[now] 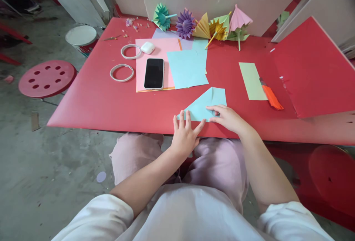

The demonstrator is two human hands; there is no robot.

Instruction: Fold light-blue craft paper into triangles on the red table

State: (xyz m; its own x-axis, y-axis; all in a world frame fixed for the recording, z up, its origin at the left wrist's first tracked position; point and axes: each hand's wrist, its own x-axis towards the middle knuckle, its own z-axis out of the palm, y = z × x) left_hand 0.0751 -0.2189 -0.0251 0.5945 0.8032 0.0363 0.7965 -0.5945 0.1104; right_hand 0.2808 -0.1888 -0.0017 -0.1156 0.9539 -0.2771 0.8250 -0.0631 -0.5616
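A light blue sheet of paper [202, 104], partly folded with a crease near its top, lies at the front edge of the red table. My left hand [185, 133] is open, fingers spread and fingertips pressing on the paper's lower left corner. On the paper's right side rests my right hand [226, 117], its index finger and thumb stretched apart and the other fingers curled under. Between those two fingers only the paper's surface shows. Behind it lies another light blue sheet [188, 69], flat and overlapping pink paper [140, 69].
A phone [154, 73], a white earbud case [148, 47] and two tape rings [122, 73] lie left. An orange utility knife [273, 98] touches a pale green strip [251, 81] at right. Folded paper umbrellas [185, 24] line the back. A red stool [47, 78] stands left.
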